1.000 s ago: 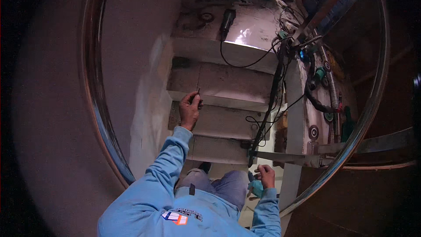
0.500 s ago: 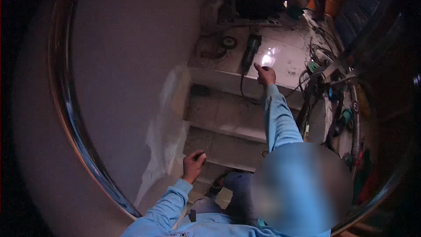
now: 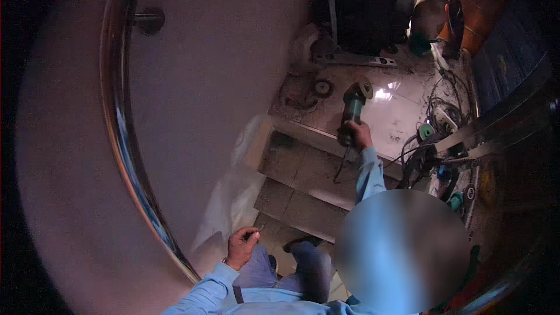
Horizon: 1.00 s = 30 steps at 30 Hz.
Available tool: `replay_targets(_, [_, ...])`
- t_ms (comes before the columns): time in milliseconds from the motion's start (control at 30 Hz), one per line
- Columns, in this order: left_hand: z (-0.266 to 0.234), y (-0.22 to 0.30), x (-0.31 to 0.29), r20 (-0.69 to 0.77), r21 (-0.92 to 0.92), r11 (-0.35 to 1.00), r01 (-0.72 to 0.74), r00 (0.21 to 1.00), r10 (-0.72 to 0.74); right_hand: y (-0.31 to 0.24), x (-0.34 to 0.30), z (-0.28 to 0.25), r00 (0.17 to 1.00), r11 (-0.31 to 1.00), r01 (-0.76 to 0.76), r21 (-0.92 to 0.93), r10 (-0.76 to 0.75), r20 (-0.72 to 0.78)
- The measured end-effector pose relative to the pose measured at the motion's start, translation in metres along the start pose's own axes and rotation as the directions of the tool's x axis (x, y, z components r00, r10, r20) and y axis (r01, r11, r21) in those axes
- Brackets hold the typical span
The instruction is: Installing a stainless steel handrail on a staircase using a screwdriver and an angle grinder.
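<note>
My right hand [image 3: 360,135] is closed round the rear of a green and dark angle grinder [image 3: 353,106]. A pale round disc [image 3: 366,88] shows at the grinder's head, which points away from me. Its dark cord [image 3: 342,168] hangs down over the stair edge. Low on the left, beside the wall, my left hand [image 3: 240,248] is closed in a pinch with thumb and fingers together. A small thin thing seems to stick out at the fingertips, too small to name.
Tiled steps [image 3: 286,195] lead up to a dusty landing [image 3: 385,119]. A round wheel-like piece [image 3: 322,87] and a metal bar [image 3: 356,59] lie there. Tangled cables [image 3: 446,105] and a green reel [image 3: 426,131] are at the right. A metal handrail [image 3: 116,122] curves along the left wall.
My right hand has taken hold of the grinder, which lay on the landing, and its head has turned to show the disc. My left hand stays pinched. The view has shifted.
</note>
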<state>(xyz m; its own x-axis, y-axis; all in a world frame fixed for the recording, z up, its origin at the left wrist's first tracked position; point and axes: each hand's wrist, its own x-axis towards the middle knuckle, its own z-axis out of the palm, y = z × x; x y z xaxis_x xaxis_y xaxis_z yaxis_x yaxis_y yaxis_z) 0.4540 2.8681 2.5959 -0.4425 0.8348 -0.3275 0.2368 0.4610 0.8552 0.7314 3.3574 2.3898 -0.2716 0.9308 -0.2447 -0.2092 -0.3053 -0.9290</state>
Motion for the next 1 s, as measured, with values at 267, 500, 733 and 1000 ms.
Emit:
replay_targets(267, [-0.026, 0.194, 0.004, 0.073, -0.169, 0.947, -0.272, 0.955, 0.288, -0.177, -0.317, 0.099, 0.980, 0.887, 0.198, 0.416, -0.184, -0.074])
replay_targets(500, [0.034, 0.318, 0.036, 0.285, -0.132, 0.857, -0.498, 0.809, 0.514, -0.262, -0.445, 0.092, 0.960, 0.956, 0.182, 0.228, -0.123, -0.253])
replay_targets(733, [0.147, 0.327, 0.079, 0.457, -0.208, 0.774, -0.598, 0.640, 0.618, -0.242, -0.504, 0.062, 0.967, 0.948, 0.191, 0.255, -0.136, -0.217])
replay_targets(1000, [0.206, 0.322, 0.134, 0.603, -0.163, 0.749, -0.642, 0.536, 0.590, -0.256, -0.471, 0.062, 0.990, 0.759, 0.126, 0.639, -0.053, -0.132])
